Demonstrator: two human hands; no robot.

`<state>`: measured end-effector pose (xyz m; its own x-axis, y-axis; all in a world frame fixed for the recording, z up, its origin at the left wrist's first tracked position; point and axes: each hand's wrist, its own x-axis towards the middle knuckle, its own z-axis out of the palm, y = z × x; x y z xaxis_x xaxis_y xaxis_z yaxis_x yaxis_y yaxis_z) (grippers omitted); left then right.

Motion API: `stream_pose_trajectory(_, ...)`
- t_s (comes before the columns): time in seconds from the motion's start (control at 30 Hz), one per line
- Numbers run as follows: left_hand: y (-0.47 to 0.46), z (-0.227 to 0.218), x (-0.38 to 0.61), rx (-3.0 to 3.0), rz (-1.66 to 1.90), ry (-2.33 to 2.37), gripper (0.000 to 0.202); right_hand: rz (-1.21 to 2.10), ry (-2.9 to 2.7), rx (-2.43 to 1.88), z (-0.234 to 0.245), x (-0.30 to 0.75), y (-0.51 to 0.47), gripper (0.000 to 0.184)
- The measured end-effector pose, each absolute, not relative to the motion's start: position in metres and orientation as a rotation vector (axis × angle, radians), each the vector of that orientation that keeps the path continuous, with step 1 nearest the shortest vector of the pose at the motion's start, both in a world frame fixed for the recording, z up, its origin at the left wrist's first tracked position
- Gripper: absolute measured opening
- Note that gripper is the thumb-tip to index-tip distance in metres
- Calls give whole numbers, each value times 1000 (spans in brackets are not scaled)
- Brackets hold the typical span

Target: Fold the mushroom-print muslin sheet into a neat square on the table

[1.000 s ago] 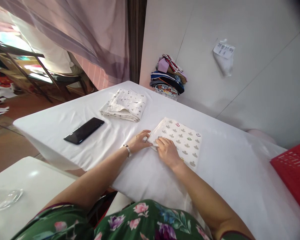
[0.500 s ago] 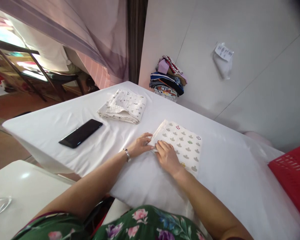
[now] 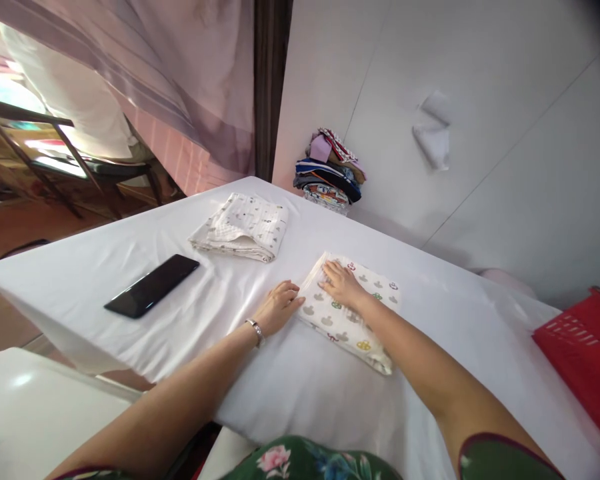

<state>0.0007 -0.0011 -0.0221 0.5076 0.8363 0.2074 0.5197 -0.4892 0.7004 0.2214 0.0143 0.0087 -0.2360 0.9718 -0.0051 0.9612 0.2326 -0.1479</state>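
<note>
A folded white cloth printed with grey, red, green and yellow shapes lies flat in front of me. My right hand rests on its upper left part, fingers spread and palm down. Beside the cloth's left edge is my left hand, fingers stretched out, the tips at the edge; whether they touch it I cannot tell. A second folded white cloth with small dark prints lies farther off to the left. Both hands hold nothing.
A black phone-like slab lies left on the white-covered table. Behind stands a pile of folded clothes. A red basket is at the right. A white stool-like seat stands lower left; a person in white is beyond the curtain.
My right hand has moved from the cloth's near left edge up onto its top, fingers spreading. My left hand stays by the left edge. The view has shifted slightly.
</note>
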Motion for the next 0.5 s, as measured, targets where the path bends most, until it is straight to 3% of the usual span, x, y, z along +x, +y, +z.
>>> stream_pose_trajectory(0.5, -3, -21, 4, 2168, 732, 1192, 38, 268, -2353, -2050, 1, 228, 55, 64)
